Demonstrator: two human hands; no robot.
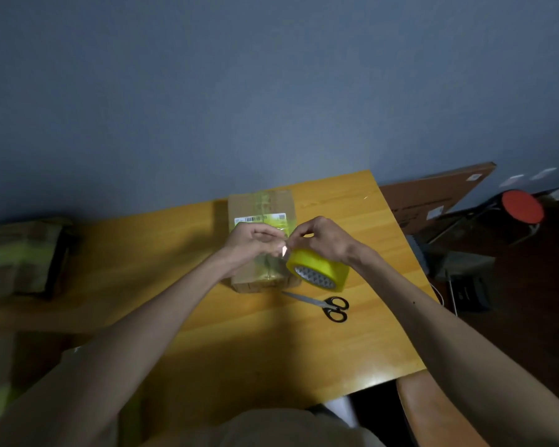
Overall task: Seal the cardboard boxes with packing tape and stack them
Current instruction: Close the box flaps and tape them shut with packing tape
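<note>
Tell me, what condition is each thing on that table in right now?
cardboard box, flaps closed, tape along its top.
tape roll, tilted on edge beside the box, end peeled loose.
tape end, pinched between both hands.
scissors, shut, lying untouched on the table.
left hand, pinches the tape end.
right hand, pinches the tape end above the roll.

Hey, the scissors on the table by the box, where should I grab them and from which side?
Take the scissors by the black handle loops at their right end, coming down from above on that side. They lie flat and closed on the table, blades pointing left toward the box, so the loops are probably the safest part. Free the right hand from the tape roll first.
</note>
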